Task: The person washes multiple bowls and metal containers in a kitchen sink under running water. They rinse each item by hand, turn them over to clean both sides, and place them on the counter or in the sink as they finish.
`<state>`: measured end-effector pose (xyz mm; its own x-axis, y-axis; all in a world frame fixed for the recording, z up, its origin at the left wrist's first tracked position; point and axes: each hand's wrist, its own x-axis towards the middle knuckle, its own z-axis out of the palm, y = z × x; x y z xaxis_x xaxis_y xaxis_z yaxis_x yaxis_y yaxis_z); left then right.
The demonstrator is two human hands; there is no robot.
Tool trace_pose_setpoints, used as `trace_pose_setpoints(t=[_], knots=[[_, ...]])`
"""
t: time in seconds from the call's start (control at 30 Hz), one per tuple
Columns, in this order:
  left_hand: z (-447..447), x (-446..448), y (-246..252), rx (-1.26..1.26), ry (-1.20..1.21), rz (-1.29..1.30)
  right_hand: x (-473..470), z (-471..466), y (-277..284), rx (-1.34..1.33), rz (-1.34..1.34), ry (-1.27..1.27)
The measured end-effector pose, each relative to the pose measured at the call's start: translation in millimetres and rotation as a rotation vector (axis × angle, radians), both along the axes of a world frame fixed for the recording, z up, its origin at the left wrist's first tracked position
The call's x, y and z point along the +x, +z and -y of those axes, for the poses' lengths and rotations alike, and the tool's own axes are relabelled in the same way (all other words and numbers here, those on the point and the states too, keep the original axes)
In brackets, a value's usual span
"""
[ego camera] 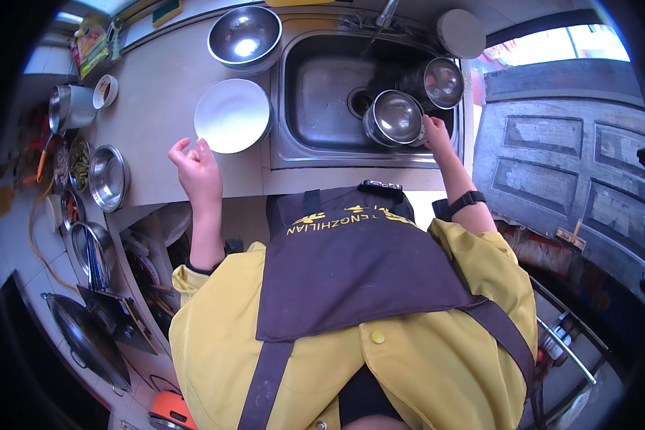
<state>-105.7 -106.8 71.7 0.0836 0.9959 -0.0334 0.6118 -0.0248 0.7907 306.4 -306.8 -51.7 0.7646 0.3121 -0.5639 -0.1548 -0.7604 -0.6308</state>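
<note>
My right hand (435, 133) reaches over the near right corner of the sink, its fingers at the rim of a stack of metal bowls (398, 117); whether they grip it I cannot tell. A second metal bowl stack (443, 83) leans beside it in the sink's right end. My left hand (192, 159) hovers over the counter's front edge with fingers curled, close to a white plate (233, 115) and seemingly holding nothing. Behind that plate stand nested large steel bowls (245, 38).
The steel sink (322, 158) has a faucet (388, 13) at its back and a round white item (461, 33) at its back right corner. Along the left lie a steel basin (109, 178), a bowl of green vegetables (79, 164), a pot (74, 107) and a wok (86, 341).
</note>
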Motion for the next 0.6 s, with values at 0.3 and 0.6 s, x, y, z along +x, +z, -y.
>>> trace_pose_setpoints(t=[0.3, 0.6], knots=[[31.0, 127.1, -47.1, -1.067, -0.468, 0.470, 14.5, 4.0, -34.3, 0.312, -0.669, -0.342], [42.0, 251.4, -150.7, -1.434, -0.143, 0.360, 15.7, -10.6, -64.9, 0.373, -0.972, -0.297]])
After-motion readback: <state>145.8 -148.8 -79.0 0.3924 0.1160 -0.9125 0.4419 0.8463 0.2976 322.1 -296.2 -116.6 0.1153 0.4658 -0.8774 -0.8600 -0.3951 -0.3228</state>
